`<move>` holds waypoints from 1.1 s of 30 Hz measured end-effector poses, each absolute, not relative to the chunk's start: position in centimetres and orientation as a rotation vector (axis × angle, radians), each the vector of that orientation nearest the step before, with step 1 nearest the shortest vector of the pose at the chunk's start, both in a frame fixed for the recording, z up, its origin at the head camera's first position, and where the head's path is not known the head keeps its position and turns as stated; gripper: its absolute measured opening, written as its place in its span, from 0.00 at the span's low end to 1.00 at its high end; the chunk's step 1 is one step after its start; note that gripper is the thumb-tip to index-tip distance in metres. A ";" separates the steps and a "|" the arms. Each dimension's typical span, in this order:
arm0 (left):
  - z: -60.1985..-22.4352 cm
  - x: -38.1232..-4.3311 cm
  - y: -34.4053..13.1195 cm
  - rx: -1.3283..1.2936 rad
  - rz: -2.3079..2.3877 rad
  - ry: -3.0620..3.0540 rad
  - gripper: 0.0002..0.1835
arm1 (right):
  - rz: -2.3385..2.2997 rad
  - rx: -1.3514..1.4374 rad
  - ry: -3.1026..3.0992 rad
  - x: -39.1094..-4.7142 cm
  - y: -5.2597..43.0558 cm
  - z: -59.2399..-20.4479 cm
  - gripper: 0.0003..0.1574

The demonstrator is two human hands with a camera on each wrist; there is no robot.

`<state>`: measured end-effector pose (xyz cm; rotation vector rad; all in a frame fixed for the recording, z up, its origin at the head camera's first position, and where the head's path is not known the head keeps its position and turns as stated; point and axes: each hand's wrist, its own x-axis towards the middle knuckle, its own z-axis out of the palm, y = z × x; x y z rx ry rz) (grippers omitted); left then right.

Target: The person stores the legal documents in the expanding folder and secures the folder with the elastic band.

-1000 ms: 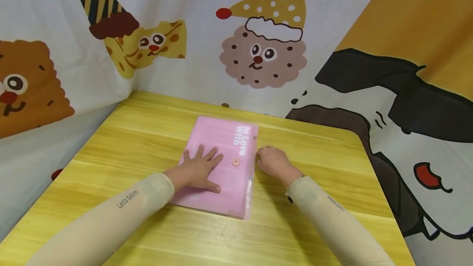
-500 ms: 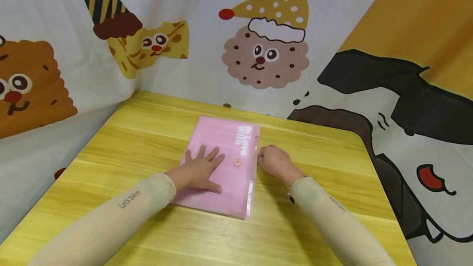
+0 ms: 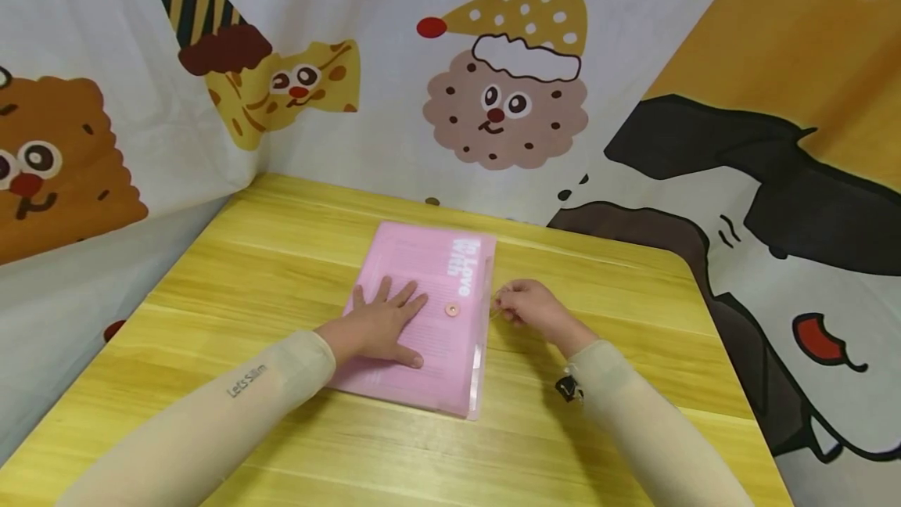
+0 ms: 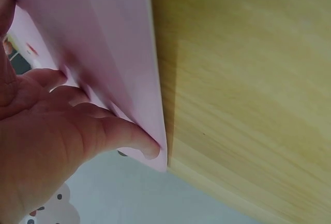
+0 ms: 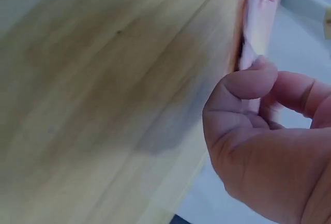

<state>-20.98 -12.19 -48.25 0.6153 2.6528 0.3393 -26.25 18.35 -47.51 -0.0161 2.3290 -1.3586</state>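
A pink translucent document folder (image 3: 422, 249) with white lettering lies on the table, printed pages showing through its cover. A round button (image 3: 452, 310) sits near its right edge. My left hand (image 3: 376, 327) rests flat on the cover, fingers spread; the left wrist view shows its fingertips touching the pink surface. Beside the folder's right edge, my right hand (image 3: 531, 307) has its thumb and forefinger pinched on a thin, pale string (image 5: 251, 47). That string runs toward the folder's edge in the right wrist view; its full course is too fine to follow.
The yellow wood-grain table (image 3: 394, 460) extends around the folder on all sides. Behind it hangs a white cloth (image 3: 380, 155) printed with cartoon food figures. A small dark tag-like piece (image 3: 566, 388) hangs at the right sleeve's cuff.
My right hand has turned and shifted slightly right, away from the folder's edge, so its pinching fingers now show. My left hand and the folder have kept their places.
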 end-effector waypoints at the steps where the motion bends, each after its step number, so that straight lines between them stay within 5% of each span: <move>1: -48.3 -21.0 -12.2 0.614 0.337 2.651 0.63 | -1.406 -0.002 2.283 -26.2 18.6 -47.5 0.12; 14: -48.2 -21.2 -12.2 0.607 0.320 2.643 0.64 | -1.609 -0.099 1.935 -26.0 18.8 -47.8 0.25; 33: -48.2 -21.3 -12.0 0.605 0.301 2.650 0.64 | -1.359 -0.388 2.474 -25.3 16.1 -49.2 0.14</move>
